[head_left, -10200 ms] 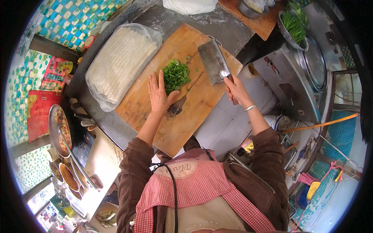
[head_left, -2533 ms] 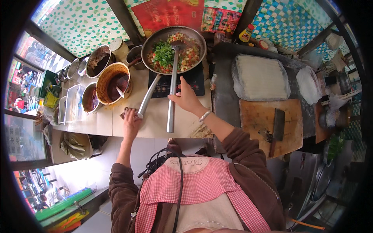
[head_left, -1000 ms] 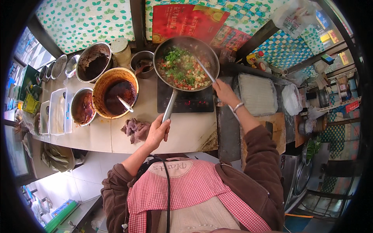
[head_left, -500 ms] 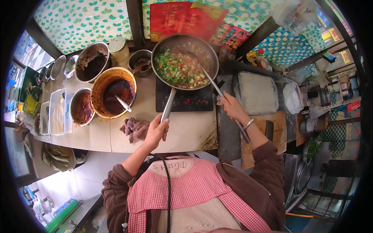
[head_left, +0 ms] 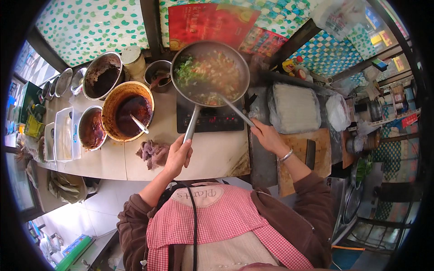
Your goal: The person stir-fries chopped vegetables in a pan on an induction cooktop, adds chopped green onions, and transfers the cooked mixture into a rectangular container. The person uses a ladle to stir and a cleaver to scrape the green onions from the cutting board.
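Observation:
My left hand is wrapped round the handle of a frying pan. The pan is over a black induction cooktop; whether it touches is hidden. Inside are diced vegetables, green at the left and mixed red and pale at the right, with steam or motion blurring them. My right hand grips a long-handled metal spatula. Its head is blurred at the near side of the food. Left of my left hand lies a crumpled purple cloth.
Left of the pan stand a pot of dark red sauce with a spoon, metal bowls, a small pot and a lidded jar. At right are a plastic-wrapped white tray and a cutting board with a cleaver.
The spatula's head has come from the far right of the pan to its near side, and my right hand has moved slightly down and left. My left hand keeps hold of the pan handle.

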`<act>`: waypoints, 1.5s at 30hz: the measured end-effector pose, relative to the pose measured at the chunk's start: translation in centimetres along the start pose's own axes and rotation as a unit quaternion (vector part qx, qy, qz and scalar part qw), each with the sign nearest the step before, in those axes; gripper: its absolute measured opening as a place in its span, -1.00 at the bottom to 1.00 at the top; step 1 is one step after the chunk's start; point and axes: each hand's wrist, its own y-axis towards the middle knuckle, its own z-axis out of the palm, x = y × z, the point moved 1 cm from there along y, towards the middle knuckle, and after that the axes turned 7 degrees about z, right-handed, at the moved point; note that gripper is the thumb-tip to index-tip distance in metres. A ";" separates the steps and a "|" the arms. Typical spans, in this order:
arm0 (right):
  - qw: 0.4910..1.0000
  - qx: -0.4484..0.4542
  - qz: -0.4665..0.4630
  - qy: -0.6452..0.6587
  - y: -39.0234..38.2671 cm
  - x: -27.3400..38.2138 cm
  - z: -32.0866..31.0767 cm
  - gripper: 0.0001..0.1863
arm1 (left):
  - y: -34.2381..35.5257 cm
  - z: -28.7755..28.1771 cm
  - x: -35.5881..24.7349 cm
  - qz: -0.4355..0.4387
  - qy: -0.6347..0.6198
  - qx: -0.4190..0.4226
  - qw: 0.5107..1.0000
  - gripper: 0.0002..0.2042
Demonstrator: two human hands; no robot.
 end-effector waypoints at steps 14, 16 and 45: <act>0.954 -0.146 -0.059 -0.256 10.8 5.7 -2.9 -0.49 | -0.4 -0.2 0.0 0.016 0.015 0.010 1.000 -0.58; 0.949 -0.120 -0.056 -0.285 10.3 4.1 -2.4 -0.47 | -0.4 -0.2 0.3 0.009 0.016 0.000 1.000 -0.57; 0.978 0.049 0.106 0.175 1.3 2.0 -3.0 -0.59 | 0.0 0.1 0.8 -0.006 0.009 -0.013 1.000 -0.64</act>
